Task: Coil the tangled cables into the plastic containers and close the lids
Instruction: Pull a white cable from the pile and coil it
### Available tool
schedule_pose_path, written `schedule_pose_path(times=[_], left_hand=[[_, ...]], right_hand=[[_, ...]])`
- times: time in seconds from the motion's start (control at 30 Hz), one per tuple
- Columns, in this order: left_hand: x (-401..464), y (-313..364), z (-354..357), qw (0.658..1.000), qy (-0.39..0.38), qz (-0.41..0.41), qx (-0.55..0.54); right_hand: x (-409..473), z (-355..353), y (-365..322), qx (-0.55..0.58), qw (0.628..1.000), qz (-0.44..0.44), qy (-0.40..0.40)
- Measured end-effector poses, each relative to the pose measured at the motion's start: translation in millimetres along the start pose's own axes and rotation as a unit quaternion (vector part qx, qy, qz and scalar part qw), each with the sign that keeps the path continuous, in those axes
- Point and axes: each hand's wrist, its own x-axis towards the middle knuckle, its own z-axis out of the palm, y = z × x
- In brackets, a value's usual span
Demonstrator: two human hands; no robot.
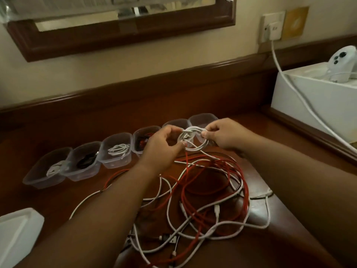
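Observation:
A small coil of white cable (pixel 190 136) hangs between my two hands above the brown table. My left hand (pixel 160 147) pinches its left side and my right hand (pixel 222 135) pinches its right side. A tail of that cable runs down into a tangled heap of red and white cables (pixel 208 194) in front of me. Several clear plastic containers (pixel 116 151) stand in a row behind the hands, without lids. One holds a white coil (pixel 118 149), one a black cable (pixel 86 161), one a red cable (pixel 143 142); the two rightmost are partly hidden.
A white box (pixel 309 101) with a white device (pixel 342 60) on it stands at the right, with a thick white cord (pixel 293 84) running from a wall socket (pixel 272 27). A white object (pixel 17 233) lies at the near left. A framed mirror (pixel 123 26) hangs behind.

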Motion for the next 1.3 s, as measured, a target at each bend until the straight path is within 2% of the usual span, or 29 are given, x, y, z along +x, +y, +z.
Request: schedule_pose_path(times=[0.13, 0.23, 0.37, 0.47, 0.57, 0.67, 0.8, 0.93, 1.07, 1.17, 1.23, 1.3], left_hand=[[43, -9, 15, 0.999, 0.017, 0.001, 0.041], [66, -22, 26, 0.99, -0.006, 0.023, 0.142], [84, -32, 40, 0.935, -0.057, 0.092, 0.338], [93, -34, 46, 0.895, -0.083, 0.131, 0.417], [97, -40, 50, 0.88, -0.088, 0.152, 0.441], [98, -44, 53, 0.884, -0.078, 0.151, 0.435], [98, -44, 53, 0.887, -0.08, 0.152, 0.428], [92, -37, 48, 0.891, -0.092, 0.144, 0.421], [73, -24, 38, 0.894, -0.082, 0.16, 0.41], [55, -18, 31, 0.86, -0.126, 0.182, 0.46], [49, -15, 28, 0.823, -0.159, 0.196, 0.508], [47, -8, 26, 0.798, -0.16, 0.207, 0.542]], right_hand=[[49, -21, 11, -0.018, 0.998, 0.027, 0.059], [88, -27, 23, -0.079, 0.991, 0.037, 0.098], [133, -18, 33, -0.18, 0.978, 0.066, 0.08], [156, -5, 36, -0.236, 0.966, 0.097, 0.05], [169, 6, 35, -0.26, 0.957, 0.124, 0.027], [178, 9, 39, -0.253, 0.957, 0.136, 0.038], [181, 10, 50, -0.267, 0.956, 0.091, 0.08], [171, 14, 54, -0.327, 0.94, 0.043, 0.085], [147, 5, 50, -0.277, 0.954, 0.016, 0.112], [114, 2, 40, -0.193, 0.975, -0.013, 0.108], [85, 6, 34, -0.169, 0.982, -0.026, 0.077], [57, 9, 27, -0.156, 0.986, -0.042, 0.051]])
